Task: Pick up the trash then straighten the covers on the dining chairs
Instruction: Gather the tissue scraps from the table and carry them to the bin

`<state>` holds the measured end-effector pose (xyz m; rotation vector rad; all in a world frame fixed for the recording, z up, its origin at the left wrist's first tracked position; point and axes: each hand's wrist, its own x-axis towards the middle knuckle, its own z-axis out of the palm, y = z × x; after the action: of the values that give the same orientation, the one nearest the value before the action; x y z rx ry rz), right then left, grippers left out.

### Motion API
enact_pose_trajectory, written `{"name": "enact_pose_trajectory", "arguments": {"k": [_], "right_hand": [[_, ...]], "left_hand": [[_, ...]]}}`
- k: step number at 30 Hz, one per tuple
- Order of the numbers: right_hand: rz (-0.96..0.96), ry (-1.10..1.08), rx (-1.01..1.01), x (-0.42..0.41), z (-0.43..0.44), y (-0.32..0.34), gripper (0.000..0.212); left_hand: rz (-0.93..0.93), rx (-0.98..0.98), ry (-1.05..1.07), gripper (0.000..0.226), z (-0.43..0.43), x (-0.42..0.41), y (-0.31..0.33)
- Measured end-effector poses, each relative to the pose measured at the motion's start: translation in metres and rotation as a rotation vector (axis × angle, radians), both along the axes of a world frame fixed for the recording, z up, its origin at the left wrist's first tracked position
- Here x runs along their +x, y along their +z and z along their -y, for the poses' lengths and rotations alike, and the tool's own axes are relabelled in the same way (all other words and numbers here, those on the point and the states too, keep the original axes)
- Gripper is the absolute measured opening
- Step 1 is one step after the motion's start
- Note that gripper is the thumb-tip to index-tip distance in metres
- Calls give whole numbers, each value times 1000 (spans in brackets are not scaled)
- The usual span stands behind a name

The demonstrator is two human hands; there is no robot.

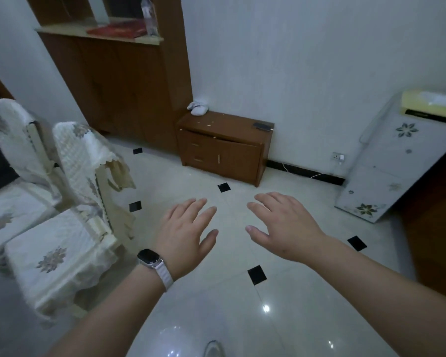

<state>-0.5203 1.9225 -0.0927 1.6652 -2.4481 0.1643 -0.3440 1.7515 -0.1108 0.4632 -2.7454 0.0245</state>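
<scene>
I see pale tiled floor [281, 318] below me. At left, the nearer chair cover [52, 256] hangs rumpled at its back corner, the farther chair cover [11, 130] beside it. My left grip [183, 238] and right grip [289, 228] hover wide over the floor, holding nothing.

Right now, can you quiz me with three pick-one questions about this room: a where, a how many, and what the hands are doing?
1. Where is the small white bundle? A) on the low brown cabinet B) on the floor C) in a hand
2. How many covered chairs show? A) one B) two C) four
3. What are the left hand and right hand doing? A) both open, holding nothing B) both gripping cloth C) both in fists
Answers: 1 A, it sits on the cabinet's top; 2 B, two stand side by side; 3 A, both spread, empty.
</scene>
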Motion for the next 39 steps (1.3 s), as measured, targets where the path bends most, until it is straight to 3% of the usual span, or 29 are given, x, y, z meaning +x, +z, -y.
{"name": "enact_pose_trajectory", "arguments": {"k": [14, 30, 39], "right_hand": [[59, 22, 30, -111, 182, 15, 56], [82, 331, 12, -365, 385, 3, 55], [95, 466, 32, -421, 481, -3, 54]], "left_hand": [[47, 42, 9, 53, 163, -124, 8], [71, 5, 309, 49, 309, -326, 4], [24, 1, 385, 45, 382, -372, 9]]}}
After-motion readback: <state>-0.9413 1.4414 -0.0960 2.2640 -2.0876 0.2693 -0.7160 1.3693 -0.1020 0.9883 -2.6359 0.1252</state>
